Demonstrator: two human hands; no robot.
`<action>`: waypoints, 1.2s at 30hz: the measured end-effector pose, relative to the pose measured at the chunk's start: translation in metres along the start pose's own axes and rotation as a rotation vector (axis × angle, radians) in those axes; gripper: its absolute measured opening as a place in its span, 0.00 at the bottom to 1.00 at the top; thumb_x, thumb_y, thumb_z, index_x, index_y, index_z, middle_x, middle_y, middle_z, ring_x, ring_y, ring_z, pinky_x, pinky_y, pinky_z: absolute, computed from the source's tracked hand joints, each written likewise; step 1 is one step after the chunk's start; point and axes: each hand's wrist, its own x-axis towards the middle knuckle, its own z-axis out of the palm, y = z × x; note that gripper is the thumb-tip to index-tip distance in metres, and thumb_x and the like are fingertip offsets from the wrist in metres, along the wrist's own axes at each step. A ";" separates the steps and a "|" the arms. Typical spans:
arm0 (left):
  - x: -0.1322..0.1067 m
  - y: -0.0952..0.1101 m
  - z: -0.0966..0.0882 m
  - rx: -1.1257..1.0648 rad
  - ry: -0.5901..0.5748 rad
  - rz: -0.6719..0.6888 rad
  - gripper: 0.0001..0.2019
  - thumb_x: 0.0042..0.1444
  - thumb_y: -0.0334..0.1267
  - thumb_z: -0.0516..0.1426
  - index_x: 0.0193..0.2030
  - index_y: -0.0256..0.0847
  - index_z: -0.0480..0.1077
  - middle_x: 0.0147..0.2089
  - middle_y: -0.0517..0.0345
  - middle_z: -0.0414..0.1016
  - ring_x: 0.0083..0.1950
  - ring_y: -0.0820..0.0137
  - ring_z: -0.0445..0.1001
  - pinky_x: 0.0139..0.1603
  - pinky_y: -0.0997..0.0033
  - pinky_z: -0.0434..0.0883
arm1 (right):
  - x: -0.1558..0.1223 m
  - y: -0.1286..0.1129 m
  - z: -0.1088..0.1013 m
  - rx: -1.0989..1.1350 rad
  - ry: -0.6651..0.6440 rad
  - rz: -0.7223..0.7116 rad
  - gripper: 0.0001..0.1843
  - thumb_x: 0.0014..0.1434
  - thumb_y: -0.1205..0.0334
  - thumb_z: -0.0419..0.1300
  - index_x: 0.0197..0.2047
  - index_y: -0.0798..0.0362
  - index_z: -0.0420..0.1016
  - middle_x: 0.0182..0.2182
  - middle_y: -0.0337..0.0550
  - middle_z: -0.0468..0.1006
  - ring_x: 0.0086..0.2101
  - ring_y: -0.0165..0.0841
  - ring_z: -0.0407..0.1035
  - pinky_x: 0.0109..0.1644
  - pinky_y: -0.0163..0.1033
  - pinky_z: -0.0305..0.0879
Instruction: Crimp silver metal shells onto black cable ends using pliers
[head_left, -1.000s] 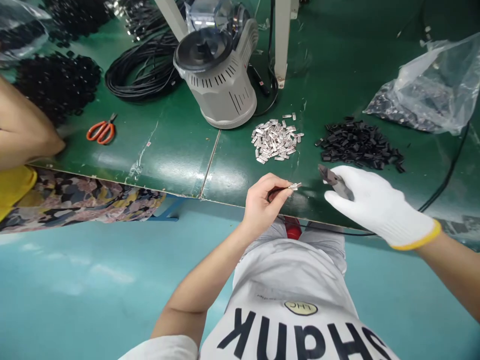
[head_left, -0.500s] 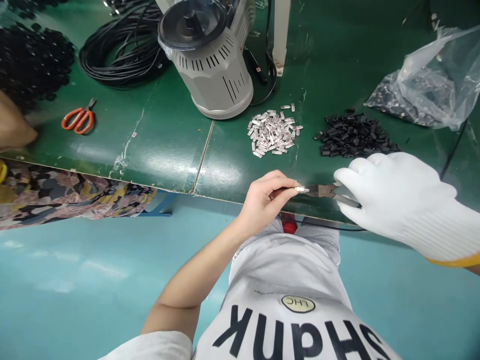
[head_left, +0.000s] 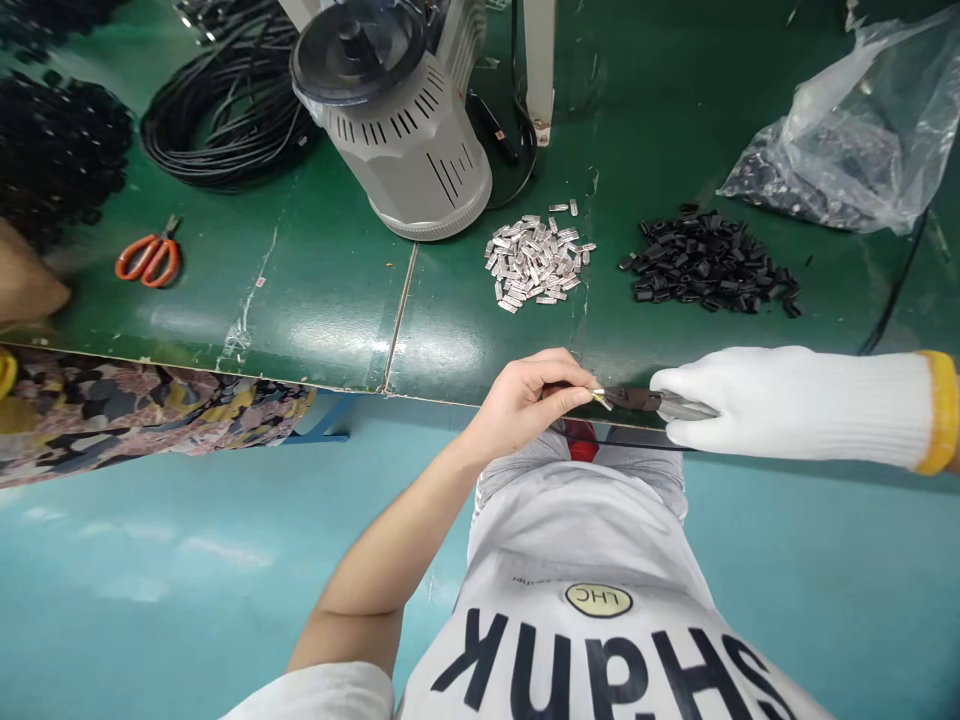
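My bare left hand pinches a thin black cable with a small silver metal piece at its tip, at the near edge of the green table. My right hand, in a white glove with a yellow cuff, grips pliers. The plier jaws close on the silver piece right at my left fingertips. A heap of silver metal pieces and a heap of black plastic pieces lie just beyond my hands.
A grey machine stands at the back, with coiled black cables to its left. Orange scissors lie at the left, near another person's arm. A plastic bag of black parts sits at the right.
The pliers came in from the right and closed on the silver piece. My right hand turned flatter, wrist swinging out to the right. The view shifted slightly.
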 end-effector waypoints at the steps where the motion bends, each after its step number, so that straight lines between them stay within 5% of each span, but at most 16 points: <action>1: 0.000 -0.001 0.000 -0.016 -0.005 -0.008 0.11 0.64 0.50 0.69 0.41 0.46 0.86 0.39 0.51 0.81 0.41 0.66 0.78 0.41 0.67 0.74 | 0.001 0.000 0.000 0.008 -0.013 -0.004 0.19 0.62 0.40 0.52 0.40 0.44 0.73 0.36 0.40 0.78 0.30 0.36 0.70 0.32 0.42 0.57; 6: 0.000 -0.003 -0.001 -0.095 -0.029 -0.064 0.09 0.63 0.48 0.70 0.41 0.46 0.87 0.40 0.51 0.82 0.40 0.68 0.78 0.41 0.68 0.75 | 0.002 -0.003 0.002 0.113 -0.091 -0.036 0.23 0.66 0.38 0.49 0.39 0.47 0.73 0.36 0.42 0.78 0.31 0.35 0.69 0.34 0.42 0.58; 14: -0.001 -0.007 0.004 -0.213 -0.053 -0.158 0.11 0.60 0.50 0.72 0.38 0.45 0.87 0.38 0.52 0.80 0.37 0.70 0.76 0.37 0.69 0.72 | 0.001 0.001 0.003 0.508 -0.353 -0.082 0.15 0.67 0.48 0.55 0.37 0.51 0.65 0.29 0.37 0.70 0.26 0.28 0.59 0.28 0.37 0.54; 20: -0.001 -0.016 0.005 -0.318 -0.101 -0.223 0.12 0.58 0.50 0.73 0.37 0.44 0.86 0.39 0.52 0.82 0.38 0.70 0.78 0.40 0.69 0.72 | 0.005 0.002 0.006 0.769 -0.479 -0.250 0.11 0.66 0.56 0.56 0.35 0.53 0.64 0.22 0.36 0.67 0.28 0.28 0.60 0.35 0.36 0.55; 26: 0.002 -0.016 0.002 -0.372 -0.099 -0.290 0.15 0.57 0.50 0.74 0.37 0.39 0.85 0.38 0.51 0.82 0.38 0.71 0.76 0.44 0.70 0.71 | 0.024 0.010 0.028 1.018 -0.640 -0.303 0.21 0.58 0.44 0.62 0.32 0.54 0.65 0.20 0.41 0.69 0.24 0.31 0.63 0.33 0.38 0.58; 29: 0.002 -0.011 -0.002 -0.323 -0.095 -0.286 0.14 0.60 0.49 0.72 0.39 0.39 0.85 0.40 0.52 0.82 0.39 0.72 0.74 0.45 0.71 0.70 | 0.021 0.004 0.030 0.916 -0.500 -0.289 0.21 0.61 0.42 0.59 0.36 0.54 0.65 0.26 0.41 0.71 0.27 0.30 0.64 0.35 0.39 0.60; 33: -0.001 -0.005 -0.002 -0.188 -0.054 -0.190 0.14 0.62 0.50 0.71 0.41 0.40 0.85 0.42 0.52 0.80 0.42 0.69 0.75 0.48 0.68 0.71 | 0.002 -0.013 0.024 0.310 -0.044 0.033 0.22 0.66 0.38 0.52 0.40 0.50 0.65 0.34 0.40 0.75 0.28 0.32 0.63 0.31 0.41 0.54; 36: -0.003 -0.003 0.002 -0.087 -0.058 -0.119 0.13 0.65 0.49 0.69 0.41 0.40 0.84 0.41 0.52 0.79 0.43 0.68 0.75 0.48 0.67 0.70 | -0.009 -0.021 0.020 0.111 0.052 0.113 0.19 0.65 0.40 0.50 0.39 0.48 0.64 0.33 0.39 0.75 0.28 0.35 0.65 0.30 0.43 0.52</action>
